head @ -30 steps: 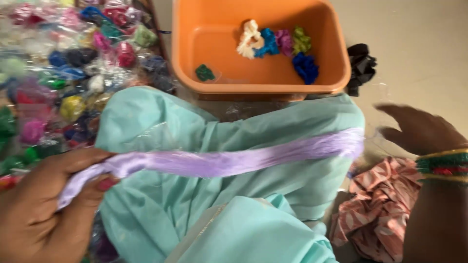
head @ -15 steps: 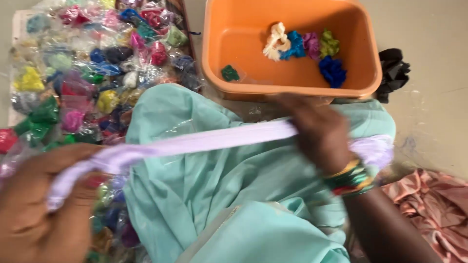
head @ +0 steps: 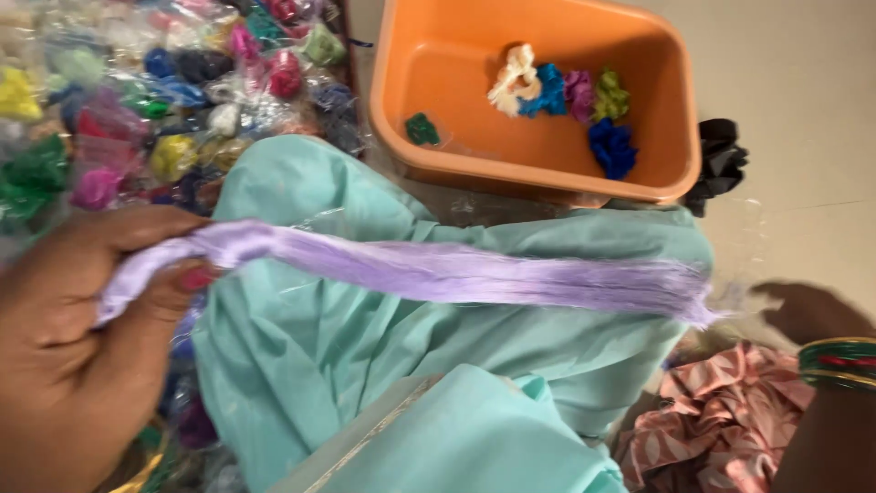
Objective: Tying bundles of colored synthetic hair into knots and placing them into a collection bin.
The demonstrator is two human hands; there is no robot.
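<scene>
L hand pinches one end of lilac strip, thumb over fingers. Strip runs across teal cloth, just below orange tub; far end loose, frayed, near R hand. R hand holds nothing; blurred, cannot tell how far it's spread. Judged: strip light, soft, limp, slippery; sags w/o tension. Best grip at ends, not frayed tip. Room: open floor right of tub; bagged bundles crowd left; pink print cloth below-right.

Lilac fabric strip stretched taut, level, over mint cloth.
</scene>
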